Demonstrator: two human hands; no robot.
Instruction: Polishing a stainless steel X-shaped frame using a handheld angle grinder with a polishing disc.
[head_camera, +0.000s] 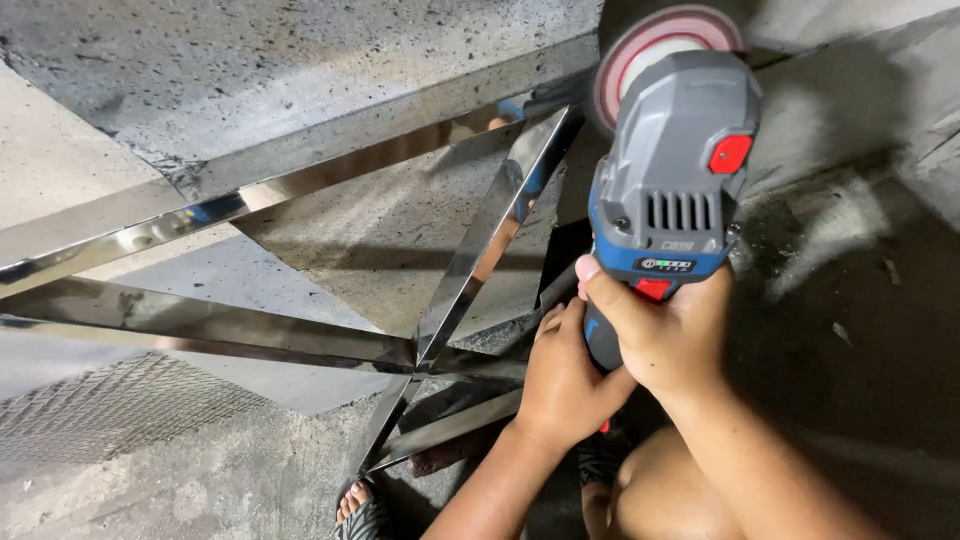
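while both hands wrap the grinder, right hand on top, left hand below, its disc meets the frame; kickback risk, sandalled foot beneath the frame.

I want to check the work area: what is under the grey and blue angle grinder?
Under the grey and blue angle grinder lie dark concrete floor and the polished steel frame. Both hands, left and right, cover its handle; the disc's contact point is hidden.
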